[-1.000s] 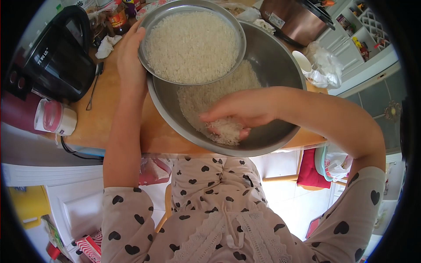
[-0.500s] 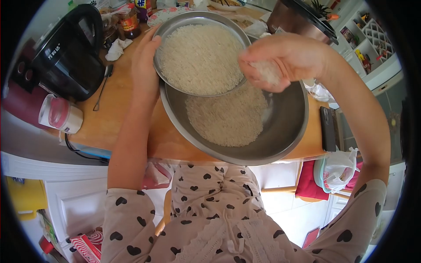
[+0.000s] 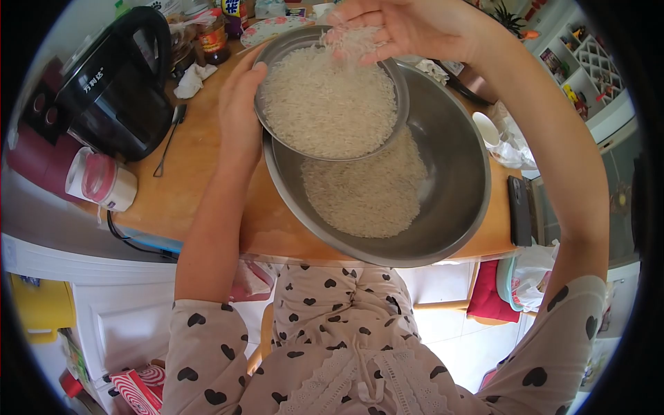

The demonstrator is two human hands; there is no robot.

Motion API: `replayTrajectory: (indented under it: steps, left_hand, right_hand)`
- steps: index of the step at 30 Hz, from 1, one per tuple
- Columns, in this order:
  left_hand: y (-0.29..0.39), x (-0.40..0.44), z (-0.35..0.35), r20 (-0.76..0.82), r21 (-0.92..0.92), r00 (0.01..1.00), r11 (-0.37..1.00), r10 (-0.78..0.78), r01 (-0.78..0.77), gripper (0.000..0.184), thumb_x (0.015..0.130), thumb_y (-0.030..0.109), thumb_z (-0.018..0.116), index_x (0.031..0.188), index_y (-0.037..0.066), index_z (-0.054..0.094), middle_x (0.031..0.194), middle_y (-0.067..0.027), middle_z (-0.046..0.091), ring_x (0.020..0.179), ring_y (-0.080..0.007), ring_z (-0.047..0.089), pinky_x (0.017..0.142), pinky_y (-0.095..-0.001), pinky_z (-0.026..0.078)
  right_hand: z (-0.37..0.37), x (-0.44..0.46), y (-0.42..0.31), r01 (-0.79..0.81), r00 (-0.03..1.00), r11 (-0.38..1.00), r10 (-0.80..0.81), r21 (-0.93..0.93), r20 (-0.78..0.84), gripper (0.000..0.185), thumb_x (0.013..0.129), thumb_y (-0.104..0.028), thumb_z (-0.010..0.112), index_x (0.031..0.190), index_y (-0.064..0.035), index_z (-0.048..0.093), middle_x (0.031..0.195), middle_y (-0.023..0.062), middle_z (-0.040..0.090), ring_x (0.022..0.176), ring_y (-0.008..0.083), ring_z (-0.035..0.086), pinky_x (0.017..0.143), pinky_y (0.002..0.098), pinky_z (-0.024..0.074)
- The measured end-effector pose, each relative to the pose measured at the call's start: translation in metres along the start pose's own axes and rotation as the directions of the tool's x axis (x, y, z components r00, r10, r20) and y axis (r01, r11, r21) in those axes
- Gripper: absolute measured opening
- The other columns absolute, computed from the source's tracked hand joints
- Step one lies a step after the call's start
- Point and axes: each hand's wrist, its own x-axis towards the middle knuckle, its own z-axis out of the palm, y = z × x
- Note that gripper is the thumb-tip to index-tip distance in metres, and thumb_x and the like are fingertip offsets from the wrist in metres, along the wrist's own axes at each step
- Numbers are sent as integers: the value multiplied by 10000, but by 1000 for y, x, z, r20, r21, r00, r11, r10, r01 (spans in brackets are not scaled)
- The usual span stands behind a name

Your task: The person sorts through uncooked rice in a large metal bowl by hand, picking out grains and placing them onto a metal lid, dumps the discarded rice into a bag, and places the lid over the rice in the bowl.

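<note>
My left hand [image 3: 242, 104] grips the left rim of a smaller metal bowl [image 3: 402, 111] heaped with white rice [image 3: 332, 107]. That bowl is held over the back left part of a large metal basin [image 3: 453, 187], where more rice [image 3: 366, 194] lies spread on the bottom. Above the far rim of the smaller bowl is my right hand [image 3: 408, 31], palm up with its fingers loosely spread. Rice grains rest on its fingers and spill down onto the heaped rice.
On the wooden table [image 3: 207, 207] at the left stand a black kettle [image 3: 114, 90], a spoon-like utensil [image 3: 169, 138] and a pink-and-white jar [image 3: 104, 181]. Sauce jars [image 3: 213, 41] are behind. To the right are a white cup [image 3: 485, 129], a plastic bag [image 3: 515, 142] and a dark phone [image 3: 519, 211].
My right hand has gone from the basin up to the smaller bowl with a handful of rice and has loosened its fingers, letting grains fall. My left hand still holds the bowl.
</note>
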Motion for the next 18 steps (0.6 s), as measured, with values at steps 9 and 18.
replayTrajectory:
  steps: [9, 18]
  left_hand:
    - [-2, 1, -1, 10, -25, 1000, 1000, 11, -11, 418, 873, 190, 456, 1205, -58, 509, 1138, -120, 570, 1033, -170, 535, 906, -259, 390]
    - [-3, 1, -3, 12, -4, 1000, 1000, 10, -10, 428, 875, 202, 453, 1207, -62, 507, 1145, -124, 568, 1040, -175, 533, 912, -266, 388]
  right_hand:
    - [12, -22, 0, 11, 1000, 988, -7, -154, 23, 540, 988, -405, 288, 1089, 43, 572, 1051, 156, 633, 1007, 220, 611, 860, 310, 497]
    - [16, -43, 9, 152, 953, 951, -213, -268, -215, 421, 959, -369, 411, 1053, 8, 575, 940, 125, 643, 768, 173, 635, 656, 245, 504]
